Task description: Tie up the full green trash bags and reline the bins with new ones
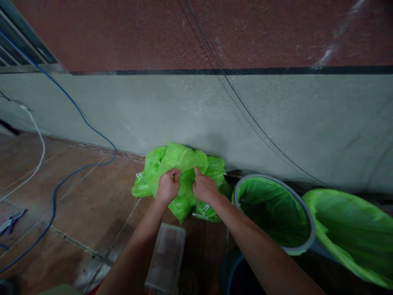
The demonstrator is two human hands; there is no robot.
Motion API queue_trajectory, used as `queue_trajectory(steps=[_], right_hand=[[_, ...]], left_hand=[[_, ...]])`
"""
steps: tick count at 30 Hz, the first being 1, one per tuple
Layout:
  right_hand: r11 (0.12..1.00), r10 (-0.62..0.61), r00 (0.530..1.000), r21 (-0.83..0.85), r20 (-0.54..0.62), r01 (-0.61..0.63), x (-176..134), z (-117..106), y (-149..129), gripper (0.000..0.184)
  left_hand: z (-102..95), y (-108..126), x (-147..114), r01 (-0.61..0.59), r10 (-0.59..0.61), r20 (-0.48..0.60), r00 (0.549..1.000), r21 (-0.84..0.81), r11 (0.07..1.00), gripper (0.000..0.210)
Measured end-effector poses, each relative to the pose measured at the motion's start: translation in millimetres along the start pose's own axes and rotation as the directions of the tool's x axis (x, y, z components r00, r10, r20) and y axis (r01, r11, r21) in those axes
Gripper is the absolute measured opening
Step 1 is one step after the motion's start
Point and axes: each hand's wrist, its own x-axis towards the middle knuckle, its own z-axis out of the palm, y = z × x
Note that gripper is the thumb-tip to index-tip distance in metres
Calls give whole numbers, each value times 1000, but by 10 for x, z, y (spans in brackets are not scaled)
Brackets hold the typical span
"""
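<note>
My left hand (pixel 168 186) is closed, thumb against fingers, on the edge of a thin green plastic bag (pixel 182 159). Its other side is pinched by my right hand (pixel 205 186), the index finger pointing up along the film. Between the two hands the bag's edge hangs loose and partly see-through. Around and under it lie more stuffed green bags (pixel 217 166) with white ties, heaped on the floor against the wall. Where one bag ends and another begins is hard to make out.
To the right stand a grey-rimmed bin (pixel 273 176) lined with green plastic and another green-lined container (pixel 362 200). A clear plastic box (pixel 167 254) sits below my hands. A blue cable (pixel 55 196) and a white cable (pixel 41 151) cross the tiled floor at left.
</note>
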Motion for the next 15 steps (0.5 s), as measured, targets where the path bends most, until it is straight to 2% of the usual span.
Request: queue_trajectory(steps=[2, 4, 5, 7, 9, 10, 12, 15], right_hand=[[996, 24, 999, 92, -44, -20, 28, 4, 3, 66], [934, 72, 997, 352, -38, -54, 57, 25, 13, 59], [845, 108, 994, 526, 1, -93, 72, 37, 18, 53], [548, 168, 977, 811, 134, -205, 103, 54, 24, 43], [239, 177, 951, 926, 255, -293, 131, 52, 21, 40], [122, 168, 944, 945, 283, -304, 141, 44, 17, 40], [-35, 150, 944, 956, 294, -292, 141, 19, 17, 38], [-129, 95, 956, 955, 279, -266, 67, -2, 90, 34]], left_hand=[[23, -34, 46, -3, 7, 38, 999, -81, 997, 23], [57, -69, 86, 35, -16, 87, 996, -217, 976, 21], [75, -85, 101, 64, -33, 112, 993, -287, 956, 21], [103, -115, 120, 116, -58, 159, 986, -387, 915, 21], [116, -137, 125, 145, -58, 207, 977, -433, 890, 24], [118, -145, 123, 149, -53, 223, 973, -439, 886, 25], [115, -153, 117, 136, -49, 214, 976, -411, 901, 26], [107, -143, 110, 72, -39, 122, 992, -277, 958, 22]])
